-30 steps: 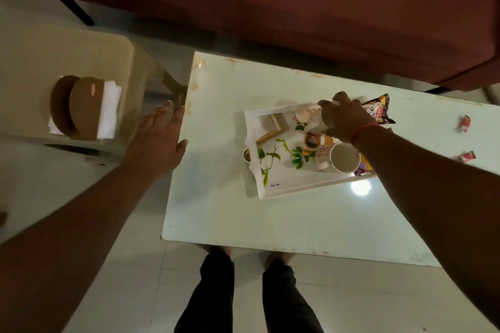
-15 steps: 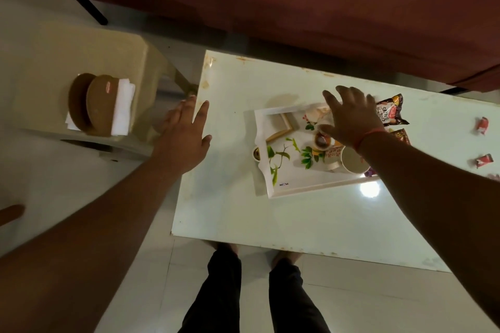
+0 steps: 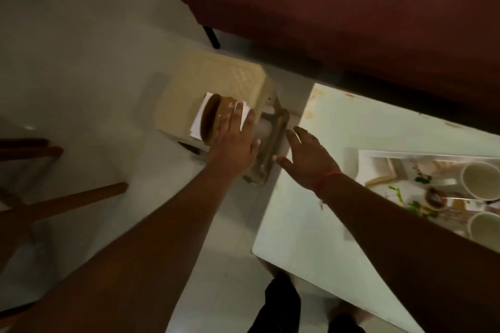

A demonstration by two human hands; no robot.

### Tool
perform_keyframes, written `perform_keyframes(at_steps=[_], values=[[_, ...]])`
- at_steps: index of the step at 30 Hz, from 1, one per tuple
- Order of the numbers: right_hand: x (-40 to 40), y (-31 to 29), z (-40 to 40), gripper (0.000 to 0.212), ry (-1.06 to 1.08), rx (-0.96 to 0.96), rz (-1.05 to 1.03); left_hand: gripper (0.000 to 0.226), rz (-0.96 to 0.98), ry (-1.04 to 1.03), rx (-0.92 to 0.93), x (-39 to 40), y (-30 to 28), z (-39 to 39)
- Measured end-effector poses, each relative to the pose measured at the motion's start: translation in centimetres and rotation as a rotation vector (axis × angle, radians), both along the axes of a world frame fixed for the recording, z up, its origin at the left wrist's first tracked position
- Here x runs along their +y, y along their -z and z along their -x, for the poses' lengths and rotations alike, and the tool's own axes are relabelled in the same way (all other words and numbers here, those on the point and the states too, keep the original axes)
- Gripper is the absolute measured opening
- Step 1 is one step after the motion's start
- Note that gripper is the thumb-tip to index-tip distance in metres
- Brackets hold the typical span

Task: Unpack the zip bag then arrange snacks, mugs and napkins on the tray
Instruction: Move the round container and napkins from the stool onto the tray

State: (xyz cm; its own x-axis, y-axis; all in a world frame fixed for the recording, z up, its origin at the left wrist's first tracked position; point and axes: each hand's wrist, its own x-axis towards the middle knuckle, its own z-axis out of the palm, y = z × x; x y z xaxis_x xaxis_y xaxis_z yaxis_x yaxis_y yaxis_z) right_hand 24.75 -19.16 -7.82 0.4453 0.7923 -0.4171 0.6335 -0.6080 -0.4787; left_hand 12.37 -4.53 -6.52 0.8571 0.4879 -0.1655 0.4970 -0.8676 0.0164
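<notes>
While left hand (image 3: 232,143) fingers (image 3: 238,113) overlap napkins (image 3: 198,116) | right hand (image 3: 308,159) apart

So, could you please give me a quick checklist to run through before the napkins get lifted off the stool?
1. Left hand over the napkin holder: ok, fingers straight across it.
2. Firm grip on the holder: not ok, no fingers curl round it yet.
3. Napkins seated in the holder: ok, white stack between its brown discs.
4. Right hand free: ok, open, holding nothing.
5. Holder steady on the stool: cannot tell, frame is blurred.
6. Room on the tray: ok, near corner is bare.
</notes>
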Motion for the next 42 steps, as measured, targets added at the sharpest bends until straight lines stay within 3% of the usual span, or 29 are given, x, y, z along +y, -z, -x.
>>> perform_keyframes(at_steps=[3, 5, 9, 12, 16, 20, 27, 30, 36, 42], values=[[5.8, -0.4, 2.7, 0.066, 0.076, 0.215, -0.086, 0.066, 0.002, -0.070, -0.063, 3.9, -0.1, 1.9], [8.9, -0.4, 4.3, 0.063, 0.106, 0.276, -0.124, 0.059, 0.093, -0.256, -0.186, 5.9, 0.1, 2.9], [14.2, -0.7, 6.6, 0.044, 0.231, 0.371, -0.147, 0.056, 0.544, -0.701, -0.281, 8.7, 0.9, 3.1], [16.5, -0.2, 7.8, 0.040, 0.377, 0.541, -0.162, 0.047, 0.762, -0.799, -0.301, 9.2, 1.0, 2.8], [17.3, 1.0, 8.3, 0.049, 0.494, 0.622, -0.180, 0.048, 0.811, -0.839, -0.356, 9.3, 1.2, 2.5], [16.5, 0.5, 8.0, 0.037, 0.551, 0.626, -0.298, 0.045, 0.684, -0.804, -0.441, 8.5, 1.3, 1.7], [8.2, -2.0, 5.6, 0.027, 0.586, 0.675, -0.477, 0.037, 0.573, -0.716, -0.626, 0.3, 0.8, -1.3], [0.7, -2.8, 4.2, 0.019, 0.670, 0.589, -0.519, 0.036, 0.745, -0.686, -0.610, -7.2, 1.2, -3.1], [-13.9, -2.0, 1.1, 0.048, 0.859, 0.462, -0.416, 0.038, 1.001, -0.613, -0.486, -21.7, 2.4, -6.7], [-22.1, 0.5, -1.8, 0.021, 0.905, 0.442, -0.353, 0.037, 1.215, -0.692, -0.360, -29.5, 3.3, -9.7]])
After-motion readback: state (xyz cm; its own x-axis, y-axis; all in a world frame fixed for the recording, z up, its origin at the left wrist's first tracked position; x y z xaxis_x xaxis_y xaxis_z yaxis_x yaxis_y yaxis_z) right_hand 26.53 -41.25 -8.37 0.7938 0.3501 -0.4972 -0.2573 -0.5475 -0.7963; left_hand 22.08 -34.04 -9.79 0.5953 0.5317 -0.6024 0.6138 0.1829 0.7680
